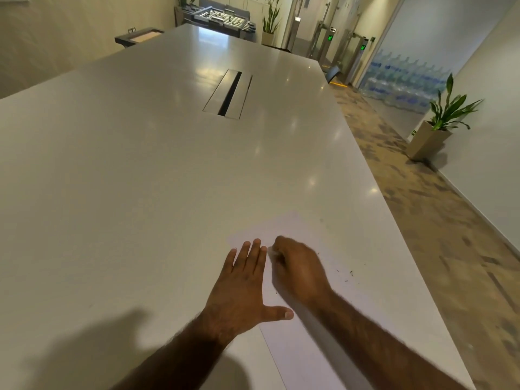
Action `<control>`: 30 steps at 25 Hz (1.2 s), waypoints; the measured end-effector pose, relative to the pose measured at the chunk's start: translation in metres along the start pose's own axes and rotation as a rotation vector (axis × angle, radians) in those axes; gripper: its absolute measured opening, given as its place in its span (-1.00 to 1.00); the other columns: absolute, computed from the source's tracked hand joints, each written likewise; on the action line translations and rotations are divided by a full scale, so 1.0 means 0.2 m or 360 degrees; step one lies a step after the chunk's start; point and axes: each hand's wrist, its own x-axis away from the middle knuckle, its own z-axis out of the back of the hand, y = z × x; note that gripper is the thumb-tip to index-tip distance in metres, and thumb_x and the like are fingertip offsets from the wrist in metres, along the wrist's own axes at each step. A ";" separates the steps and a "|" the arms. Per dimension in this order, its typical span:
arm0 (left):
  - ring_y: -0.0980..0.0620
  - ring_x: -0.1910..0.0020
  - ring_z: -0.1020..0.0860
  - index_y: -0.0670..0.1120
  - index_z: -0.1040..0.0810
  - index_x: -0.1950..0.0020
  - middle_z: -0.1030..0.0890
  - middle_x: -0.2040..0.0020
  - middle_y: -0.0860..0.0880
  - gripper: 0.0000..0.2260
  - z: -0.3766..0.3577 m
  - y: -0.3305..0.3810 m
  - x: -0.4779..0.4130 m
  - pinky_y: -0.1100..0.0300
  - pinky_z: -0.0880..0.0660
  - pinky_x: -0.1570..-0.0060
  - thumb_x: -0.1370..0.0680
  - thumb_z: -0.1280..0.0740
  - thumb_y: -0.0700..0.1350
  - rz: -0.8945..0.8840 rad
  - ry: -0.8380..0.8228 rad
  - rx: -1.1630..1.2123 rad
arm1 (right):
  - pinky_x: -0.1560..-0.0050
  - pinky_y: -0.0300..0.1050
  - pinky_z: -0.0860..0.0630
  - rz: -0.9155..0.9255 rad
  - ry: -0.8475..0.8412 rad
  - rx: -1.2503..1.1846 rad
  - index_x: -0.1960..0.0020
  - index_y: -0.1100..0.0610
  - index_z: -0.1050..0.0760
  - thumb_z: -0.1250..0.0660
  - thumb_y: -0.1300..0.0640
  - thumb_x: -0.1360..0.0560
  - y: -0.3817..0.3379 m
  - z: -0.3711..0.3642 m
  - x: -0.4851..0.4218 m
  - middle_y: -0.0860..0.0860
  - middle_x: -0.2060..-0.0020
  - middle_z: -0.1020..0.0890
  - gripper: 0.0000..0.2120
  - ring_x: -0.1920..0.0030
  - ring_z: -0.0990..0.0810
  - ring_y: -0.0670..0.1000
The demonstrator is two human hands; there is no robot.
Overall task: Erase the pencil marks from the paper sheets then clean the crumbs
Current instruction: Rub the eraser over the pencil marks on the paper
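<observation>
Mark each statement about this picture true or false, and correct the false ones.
1. The left hand lies flat, fingers straight, on the paper sheet on the table. True.
2. The right hand is open and holds nothing. False: its fingers are curled round what looks like a small white eraser.
3. Dark crumbs lie to the right of the right hand. True.
4. The potted plant stands on the table. False: the potted plant stands on the floor, beyond the table's right edge.
</observation>
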 end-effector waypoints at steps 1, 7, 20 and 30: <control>-0.04 -0.58 0.48 -0.07 0.47 -0.59 0.46 -0.62 -0.06 0.20 0.00 0.00 0.00 -0.06 0.44 -0.56 -0.32 0.08 0.72 0.0000 0.0022 -0.0011 | 0.41 -0.15 -0.39 0.0090 -0.0051 0.0013 0.26 -0.02 -0.34 -0.25 0.17 -0.58 -0.01 -0.02 0.03 -0.13 0.44 -0.41 -0.74 0.42 -0.42 -0.09; -0.07 -0.59 0.46 -0.08 0.48 -0.59 0.47 -0.61 -0.07 0.21 0.01 0.00 0.00 -0.10 0.39 -0.58 -0.32 0.06 0.71 -0.0012 -0.0037 -0.0004 | 0.30 -0.08 -0.49 -0.0201 -0.0026 -0.0049 0.18 0.06 -0.43 -0.26 0.21 -0.57 0.01 0.04 -0.10 -0.07 0.32 -0.57 -0.84 0.31 -0.55 -0.03; -0.06 -0.58 0.47 -0.08 0.43 -0.63 0.46 -0.62 -0.07 0.22 0.01 0.00 0.00 -0.03 0.49 -0.50 -0.33 0.07 0.72 0.0005 0.0003 -0.0023 | 0.34 -0.28 -0.36 -0.0142 0.0048 0.0124 0.13 0.04 -0.43 -0.29 0.09 -0.64 0.02 -0.06 -0.05 -0.08 0.35 -0.51 -0.83 0.38 -0.48 -0.09; -0.07 -0.59 0.45 -0.06 0.46 -0.58 0.46 -0.60 -0.06 0.17 0.02 0.00 0.00 -0.04 0.46 -0.53 -0.34 0.06 0.70 -0.0021 0.0013 -0.0038 | 0.10 -0.14 -0.58 -0.0233 -0.0093 0.0090 -0.12 0.13 -0.55 -0.35 0.10 -0.63 -0.06 -0.03 -0.07 0.03 0.11 -0.66 -0.88 0.12 -0.67 0.03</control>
